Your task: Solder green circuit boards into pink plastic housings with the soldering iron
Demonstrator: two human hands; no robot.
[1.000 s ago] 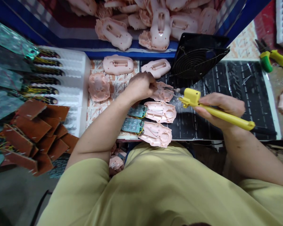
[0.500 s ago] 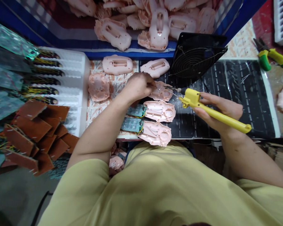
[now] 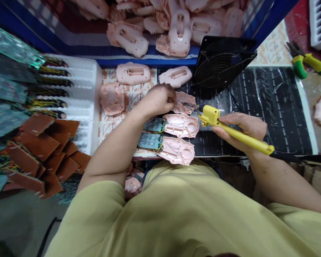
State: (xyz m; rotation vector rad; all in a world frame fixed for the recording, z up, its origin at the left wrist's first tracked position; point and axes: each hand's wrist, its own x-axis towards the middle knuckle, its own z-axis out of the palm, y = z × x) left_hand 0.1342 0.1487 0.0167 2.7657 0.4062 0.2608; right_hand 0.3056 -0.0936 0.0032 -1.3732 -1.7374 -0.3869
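My right hand (image 3: 243,130) grips a yellow soldering iron (image 3: 231,130), its metal tip pointing left at a pink plastic shell (image 3: 186,98). My left hand (image 3: 159,100) is closed in a pinch at that shell's left side; what it pinches is too small to name. Nearer me lie two more pink shells (image 3: 180,125) (image 3: 178,151), each wired to a green circuit board (image 3: 155,125) (image 3: 150,141).
A black fan (image 3: 220,66) stands behind the work spot on a black mat (image 3: 270,103). A blue bin (image 3: 176,25) holds several pink shells. A white tray (image 3: 77,89) with wired parts and brown boards (image 3: 42,150) lie left. Green pliers (image 3: 306,64) lie far right.
The soldering iron and my right hand have shifted left and a little down, bringing the tip closer to the shell. My left hand has stayed pinched at the shell.
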